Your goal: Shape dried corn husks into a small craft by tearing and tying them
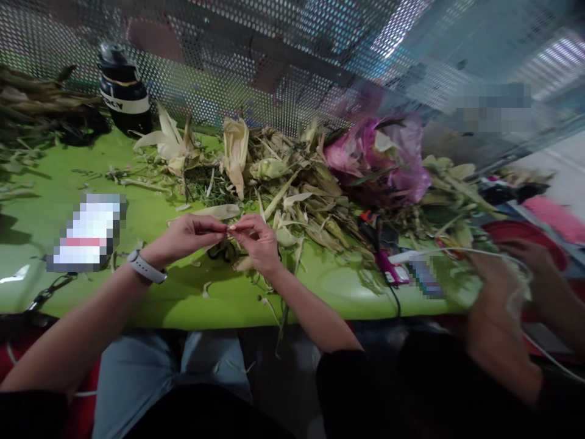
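Observation:
My left hand (185,236) and my right hand (257,241) meet over the front of a green table (150,292). Both pinch a thin strip of pale dried husk (228,228) between fingertips, the fingers closed on it. A white watch (146,267) sits on my left wrist. A long pale husk leaf (219,211) lies just behind my hands, and scraps lie under them. A large heap of dried corn husks (292,183) spreads behind and to the right.
A pink-purple plastic bag (384,158) rests on the heap. A black bottle (123,91) stands at the back left by a perforated metal wall. Another person's hands (507,286) work at the right near a red bowl (525,235) and white cable.

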The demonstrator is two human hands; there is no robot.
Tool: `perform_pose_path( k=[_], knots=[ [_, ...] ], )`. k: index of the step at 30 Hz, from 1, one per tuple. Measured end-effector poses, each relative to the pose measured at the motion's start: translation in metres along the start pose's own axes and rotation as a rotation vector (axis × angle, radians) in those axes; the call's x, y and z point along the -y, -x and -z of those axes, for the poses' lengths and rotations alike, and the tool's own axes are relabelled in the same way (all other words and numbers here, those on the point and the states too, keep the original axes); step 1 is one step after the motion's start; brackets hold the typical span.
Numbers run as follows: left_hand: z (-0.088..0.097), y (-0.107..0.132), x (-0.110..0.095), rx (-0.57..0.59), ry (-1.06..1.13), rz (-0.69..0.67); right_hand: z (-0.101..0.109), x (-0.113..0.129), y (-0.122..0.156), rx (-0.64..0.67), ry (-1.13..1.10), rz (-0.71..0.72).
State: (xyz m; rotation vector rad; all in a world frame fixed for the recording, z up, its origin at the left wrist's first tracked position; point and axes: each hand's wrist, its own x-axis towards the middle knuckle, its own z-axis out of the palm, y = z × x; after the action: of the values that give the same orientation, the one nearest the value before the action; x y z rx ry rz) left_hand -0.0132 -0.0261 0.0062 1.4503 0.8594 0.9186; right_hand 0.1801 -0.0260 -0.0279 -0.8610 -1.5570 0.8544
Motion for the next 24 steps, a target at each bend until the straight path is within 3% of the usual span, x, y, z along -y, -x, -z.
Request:
perform_pose_path(
  k=[4,9,18,20,24],
  knots=[
    [-0.004,0.0,0.002,0.001,-0.002,-0.01,-0.001,0.0,0.0,-0.003,-0.058,-0.092],
    [-0.007,-0.002,0.009,-0.082,-0.095,-0.102,-0.001,0.001,0.001,0.015,-0.131,-0.151],
    [-0.008,-0.004,0.011,0.027,-0.091,-0.176,0.001,0.003,0.002,0.092,-0.192,-0.282],
    [-0.01,-0.004,0.012,-0.002,-0.07,-0.171,0.002,0.005,0.002,0.052,-0.174,-0.263],
    [-0.012,-0.002,0.012,-0.169,-0.015,-0.212,0.005,0.01,-0.001,-0.017,-0.033,-0.146]
  ],
)
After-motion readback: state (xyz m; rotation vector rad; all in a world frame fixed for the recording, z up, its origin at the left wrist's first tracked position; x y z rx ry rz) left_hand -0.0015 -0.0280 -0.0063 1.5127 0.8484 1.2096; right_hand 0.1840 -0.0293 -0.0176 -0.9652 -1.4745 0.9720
